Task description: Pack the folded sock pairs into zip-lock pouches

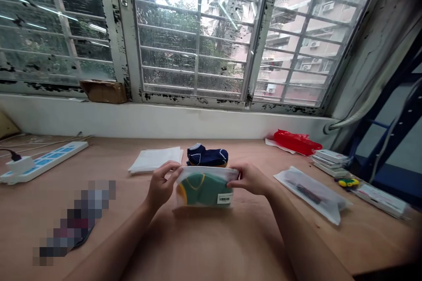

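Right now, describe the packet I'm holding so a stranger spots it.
Below the barred window, at the middle of the brown tabletop, your left hand and right hand hold a frosted packet by its top corners. It's nearer you than the dark blue socks. Unlike the frosted pouch to the right, it shows green fabric with yellow trim and a white barcode label.

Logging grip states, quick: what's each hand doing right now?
Left hand: closed, pinching the translucent bag by its upper left corner.
Right hand: closed, pinching the same bag by its upper right corner.

Barcode lbl (224,198) on bag (204,170), txt too sm. to read.
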Motion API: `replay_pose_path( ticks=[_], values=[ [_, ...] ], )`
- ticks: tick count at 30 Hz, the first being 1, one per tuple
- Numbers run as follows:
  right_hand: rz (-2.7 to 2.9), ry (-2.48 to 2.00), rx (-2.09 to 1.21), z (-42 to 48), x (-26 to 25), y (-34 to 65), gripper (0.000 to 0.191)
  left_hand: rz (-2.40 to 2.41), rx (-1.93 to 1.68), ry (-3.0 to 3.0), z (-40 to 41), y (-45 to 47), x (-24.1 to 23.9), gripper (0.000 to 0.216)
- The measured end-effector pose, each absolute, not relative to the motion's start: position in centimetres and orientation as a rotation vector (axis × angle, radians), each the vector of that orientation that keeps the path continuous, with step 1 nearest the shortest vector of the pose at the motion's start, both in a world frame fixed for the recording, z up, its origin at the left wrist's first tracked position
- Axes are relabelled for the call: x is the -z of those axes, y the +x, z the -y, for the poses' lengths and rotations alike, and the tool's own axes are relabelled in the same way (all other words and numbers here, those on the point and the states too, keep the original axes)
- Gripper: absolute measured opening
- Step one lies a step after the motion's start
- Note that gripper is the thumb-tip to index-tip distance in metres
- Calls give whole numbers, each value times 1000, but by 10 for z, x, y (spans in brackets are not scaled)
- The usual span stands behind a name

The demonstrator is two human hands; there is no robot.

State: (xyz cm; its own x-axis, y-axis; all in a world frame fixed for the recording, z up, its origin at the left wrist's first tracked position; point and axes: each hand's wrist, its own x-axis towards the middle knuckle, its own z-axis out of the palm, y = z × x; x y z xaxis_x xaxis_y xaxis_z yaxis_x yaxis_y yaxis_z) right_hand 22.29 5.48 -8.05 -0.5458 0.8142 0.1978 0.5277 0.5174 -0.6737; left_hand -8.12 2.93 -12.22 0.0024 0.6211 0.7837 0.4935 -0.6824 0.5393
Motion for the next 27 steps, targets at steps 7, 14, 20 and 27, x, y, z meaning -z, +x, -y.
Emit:
replay_pose_path(
  ticks=[7, 14, 20, 27],
  values=[
    [1997, -782, -732, -51, 111, 177, 32, -1426, -1748, 2952, -5, -69, 101, 25],
    [2286, -488, -215, -28, 118, 153, 31, -1035, -1503, 3094, 9, -39, 103, 22],
    [2371, -523, -118, -26, 109, 159, 30, -960, -1429, 3165, 3, -55, 100, 14],
    [2312, -638, -341, -42, 88, 208, 38, -1260, -1496, 3173, -19, -106, 97, 15]
  ],
)
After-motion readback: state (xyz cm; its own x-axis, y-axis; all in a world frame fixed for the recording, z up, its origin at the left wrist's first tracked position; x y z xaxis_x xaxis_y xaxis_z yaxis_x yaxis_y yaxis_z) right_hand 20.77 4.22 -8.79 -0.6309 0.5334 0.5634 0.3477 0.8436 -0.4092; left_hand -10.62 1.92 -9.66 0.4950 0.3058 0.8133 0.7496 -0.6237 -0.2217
